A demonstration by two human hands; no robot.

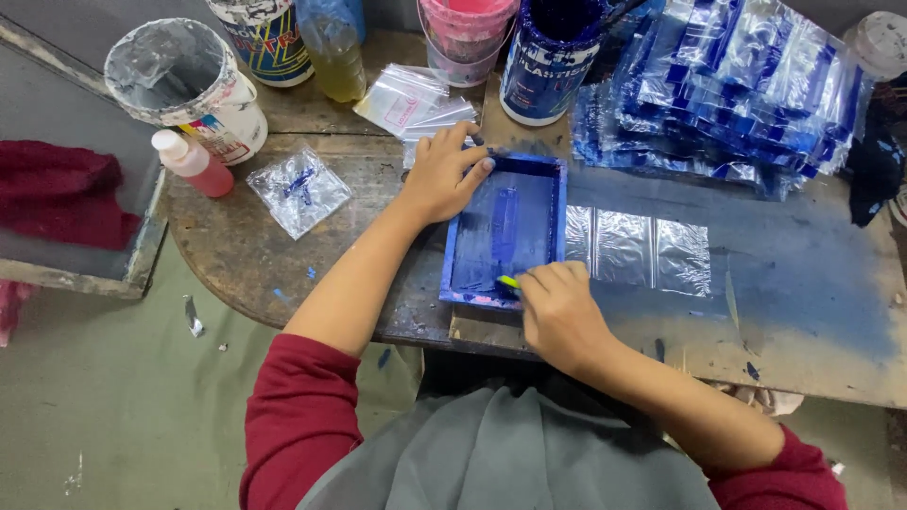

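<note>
Spreading across the middle of the frame, the worn, blue-stained counter carries everything. At upper right lies a heap of blue-printed plastic bags; along the top stand a paper-lined bucket, a blue ink tub and a pink tub. At centre sits the small blue screen-printing frame, with a clear plastic bag sticking out from under its right edge. The left hand rests spread on the frame's upper left corner. The right hand, at the frame's lower edge, has its grip curled around a small yellow-green squeegee.
</note>
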